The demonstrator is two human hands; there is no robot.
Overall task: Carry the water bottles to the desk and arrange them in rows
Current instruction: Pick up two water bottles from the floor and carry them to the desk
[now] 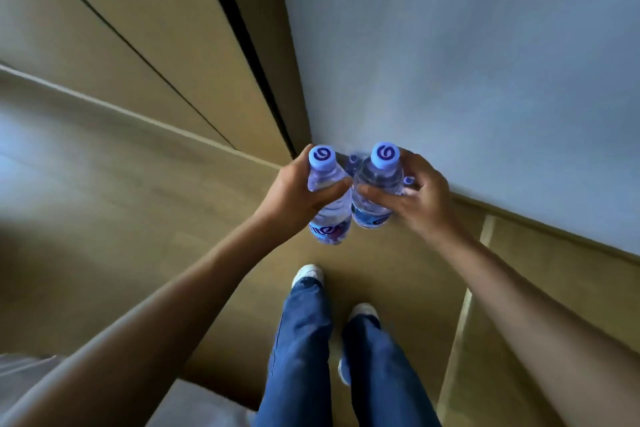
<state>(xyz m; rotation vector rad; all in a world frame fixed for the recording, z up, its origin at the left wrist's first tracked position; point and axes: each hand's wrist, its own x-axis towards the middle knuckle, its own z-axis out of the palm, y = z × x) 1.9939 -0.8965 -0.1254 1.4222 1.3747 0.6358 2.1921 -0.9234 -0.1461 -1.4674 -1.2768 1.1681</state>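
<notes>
— Where does the view sit?
— On the person's head, wide-angle, tilted steeply down along both forearms.
— How near?
— Close: the hands sit mid-frame, the shoes below them on the floor.
— And facing?
— Forward toward a wall and panels. One view only; nothing shared.

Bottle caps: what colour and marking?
Light blue caps, each with a dark purple swirl on top; clearest in the head view, the only one.

Clear glossy plastic bottles, matt caps, denim trousers.
</notes>
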